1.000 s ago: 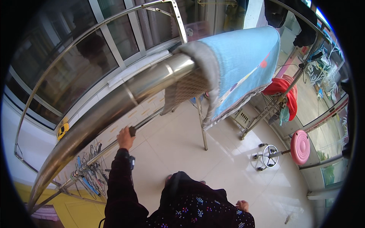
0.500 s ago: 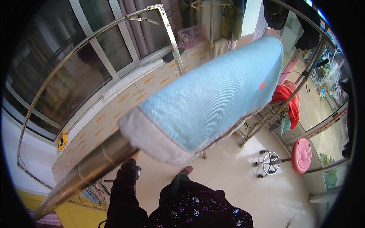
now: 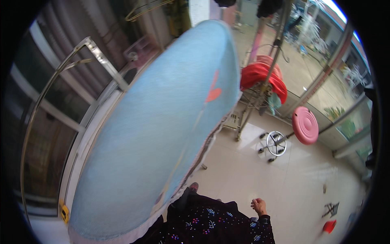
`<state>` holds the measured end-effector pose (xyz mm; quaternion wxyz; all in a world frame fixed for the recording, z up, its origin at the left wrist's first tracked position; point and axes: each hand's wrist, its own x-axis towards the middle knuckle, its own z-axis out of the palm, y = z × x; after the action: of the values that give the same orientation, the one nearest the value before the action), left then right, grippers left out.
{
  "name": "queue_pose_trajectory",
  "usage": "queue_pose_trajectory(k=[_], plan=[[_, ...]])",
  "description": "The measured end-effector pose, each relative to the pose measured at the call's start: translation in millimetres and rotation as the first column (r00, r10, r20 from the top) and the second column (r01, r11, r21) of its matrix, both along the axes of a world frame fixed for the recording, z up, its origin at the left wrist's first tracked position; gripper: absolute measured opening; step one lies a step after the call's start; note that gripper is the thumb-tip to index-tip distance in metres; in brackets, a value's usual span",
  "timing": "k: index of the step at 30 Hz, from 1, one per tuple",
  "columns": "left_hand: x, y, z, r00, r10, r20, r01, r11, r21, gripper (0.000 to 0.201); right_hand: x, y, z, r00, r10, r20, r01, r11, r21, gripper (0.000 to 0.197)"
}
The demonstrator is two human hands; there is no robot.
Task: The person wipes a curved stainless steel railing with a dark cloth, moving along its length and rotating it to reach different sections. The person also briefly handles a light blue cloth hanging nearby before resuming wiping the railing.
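A big light-blue cloth [image 3: 154,114] with a pale greyish hem and a red-orange mark spans the left and middle of the view. It bulges towards me and is slightly blurred; what carries it is hidden behind it. My left hand is out of sight, and the cloth covers the area where the left forearm would be. Low and right of centre, my right hand [image 3: 258,206] hangs beside my dark, flower-dotted garment [image 3: 211,221]. Its fingers are loosely bent with a gap at the thumb, and nothing shows in them. It touches neither the cloth nor the stool.
A pink round-topped stool [image 3: 305,126] on a wheeled base stands to the right. Beyond the cloth, red fabric [image 3: 266,79] hangs on a metal rack. A bent metal frame [image 3: 95,53] rises by the windows at left. A red object [image 3: 329,226] lies on the floor at far right.
My view has turned right, and the blue cloth fills more of the left side. The metal pole under it and my left forearm are now hidden. My right hand has come into view.
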<state>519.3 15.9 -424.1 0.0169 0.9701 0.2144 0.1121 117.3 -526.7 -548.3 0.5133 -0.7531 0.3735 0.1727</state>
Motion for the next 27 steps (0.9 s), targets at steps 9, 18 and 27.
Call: queue_pose_trajectory(k=[9,18,27], plan=[[-16,8,2,0.993,-0.112,0.025,0.111,0.993,0.027,0.032,-157,-28,-8,0.908,0.347,-0.235,-0.398,0.888,-0.23,0.019],[-219,139,-64,0.957,0.007,0.29,-0.064,0.98,0.187,0.027,-56,-47,24,0.952,0.204,-0.226,-0.205,0.979,0.018,0.023],[-409,207,-24,0.914,0.397,-0.086,-0.394,0.918,0.053,0.061,-4,-66,20,0.892,0.399,-0.212,-0.409,0.913,-0.002,0.023]])
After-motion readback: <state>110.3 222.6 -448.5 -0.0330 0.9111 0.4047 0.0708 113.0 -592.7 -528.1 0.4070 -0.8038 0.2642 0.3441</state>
